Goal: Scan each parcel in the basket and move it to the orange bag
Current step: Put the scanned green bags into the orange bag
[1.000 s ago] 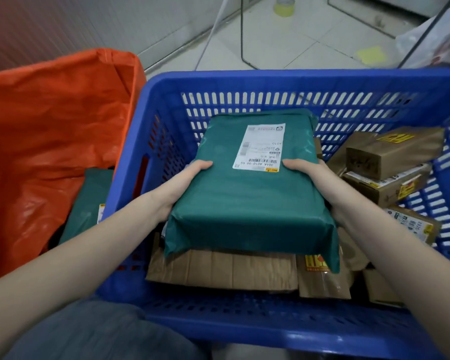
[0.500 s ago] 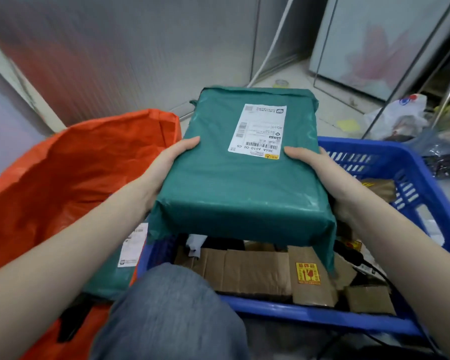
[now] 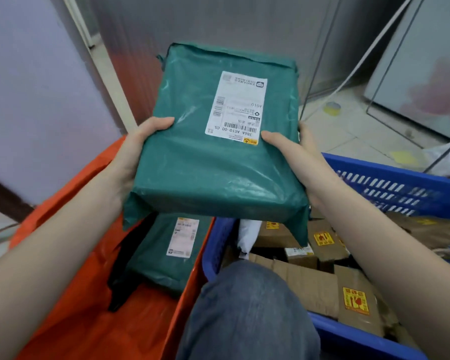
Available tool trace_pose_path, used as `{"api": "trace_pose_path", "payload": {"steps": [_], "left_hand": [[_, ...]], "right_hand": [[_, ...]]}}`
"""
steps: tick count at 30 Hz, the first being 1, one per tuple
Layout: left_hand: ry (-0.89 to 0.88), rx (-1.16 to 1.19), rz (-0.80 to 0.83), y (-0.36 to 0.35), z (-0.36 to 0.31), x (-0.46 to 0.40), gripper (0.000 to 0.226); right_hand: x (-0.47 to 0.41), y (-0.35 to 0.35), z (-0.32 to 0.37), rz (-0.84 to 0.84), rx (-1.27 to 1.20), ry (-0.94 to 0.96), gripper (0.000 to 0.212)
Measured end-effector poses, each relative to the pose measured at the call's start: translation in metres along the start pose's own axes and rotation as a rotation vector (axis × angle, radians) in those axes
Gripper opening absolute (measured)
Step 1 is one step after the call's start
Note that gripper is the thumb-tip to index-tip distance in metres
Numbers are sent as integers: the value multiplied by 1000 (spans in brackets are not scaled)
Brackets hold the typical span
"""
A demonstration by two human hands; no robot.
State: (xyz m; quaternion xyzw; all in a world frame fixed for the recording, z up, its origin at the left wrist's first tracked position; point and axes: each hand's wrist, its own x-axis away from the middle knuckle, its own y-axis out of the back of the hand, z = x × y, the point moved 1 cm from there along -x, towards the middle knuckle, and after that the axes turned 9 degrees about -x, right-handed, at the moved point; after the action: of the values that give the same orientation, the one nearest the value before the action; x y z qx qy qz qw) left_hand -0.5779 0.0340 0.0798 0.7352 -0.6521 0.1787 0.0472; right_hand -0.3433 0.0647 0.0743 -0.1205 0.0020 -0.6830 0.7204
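A large green plastic-wrapped parcel (image 3: 213, 162) with a white shipping label facing up is held in the air between the two containers. My left hand (image 3: 138, 149) grips its left edge and my right hand (image 3: 296, 157) grips its right edge. Below on the left the orange bag (image 3: 70, 294) lies open with another green parcel (image 3: 164, 253) inside. The blue basket (image 3: 390, 183) on the right holds several brown cardboard parcels (image 3: 309, 284) with yellow stickers.
My knee in blue jeans (image 3: 247, 315) sits between bag and basket. A white soft packet (image 3: 248, 236) stands at the basket's left end. A tape roll (image 3: 332, 108) lies on the tiled floor beyond, near metal frame legs and a grey wall.
Both hands have lifted the green parcel up out of the basket and carried it left, so it now hangs partly over the orange bag. The view has shifted left with it.
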Motion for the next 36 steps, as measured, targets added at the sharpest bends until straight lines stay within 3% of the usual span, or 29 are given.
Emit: {"api": "trace_pose_path", "payload": {"steps": [4,9,14,16,26,33,36], "left_hand": [[-38,10,-83,38,0,2,22],[-44,10,-191,92,13,2,39],[-48,-8,-308,145,32,-4,24],[-92,-52,-332,164,44,-12,39],[6,-94,-258,172,123,-53,74],[160,-109,-116,153,165,-85,68],[241,-125,-39,156,177,-95,39]], "right_hand": [[-16,-39,-8,31,238,104,90],[-32,-82,-34,144,411,145,84],[-43,-109,-74,197,512,118,78],[-47,-114,-88,224,543,99,73],[-63,-110,-135,287,691,1,71],[-74,-93,-157,282,777,9,64],[-80,-90,-164,288,833,17,62]]}}
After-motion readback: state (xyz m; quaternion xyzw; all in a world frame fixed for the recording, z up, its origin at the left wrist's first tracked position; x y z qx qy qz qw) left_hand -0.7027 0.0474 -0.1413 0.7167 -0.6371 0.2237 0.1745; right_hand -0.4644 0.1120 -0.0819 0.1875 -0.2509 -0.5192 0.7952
